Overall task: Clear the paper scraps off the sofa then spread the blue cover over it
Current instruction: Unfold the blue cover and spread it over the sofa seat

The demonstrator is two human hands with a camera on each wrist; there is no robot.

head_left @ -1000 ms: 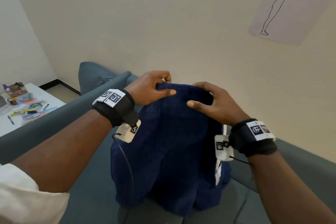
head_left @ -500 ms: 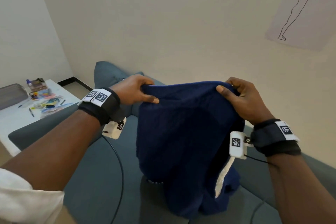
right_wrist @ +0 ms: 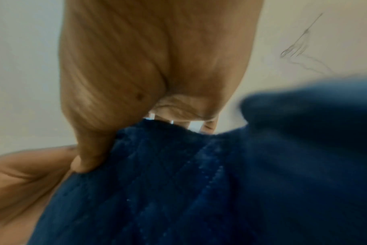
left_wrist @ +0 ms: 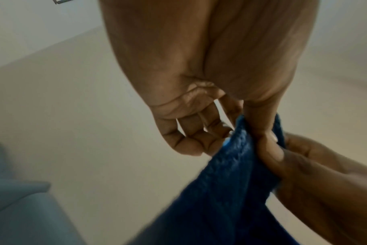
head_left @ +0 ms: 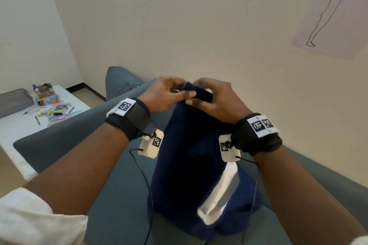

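Our left hand point(head_left: 165, 95) and right hand point(head_left: 217, 103), close together, pinched the top edge of the quilted dark-blue cover point(head_left: 185, 165) hanging over the grey sofa point(head_left: 117, 201). We judged it soft and light, best gripped at the corners.

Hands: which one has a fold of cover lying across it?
The right hand: a fold of the blue cover crosses it between thumb and fingers; the left hand only pinches the edge.

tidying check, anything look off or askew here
The blue cover hangs bunched over the sofa, pinched at one edge by the left hand and right hand; a white patch shows in its folds.
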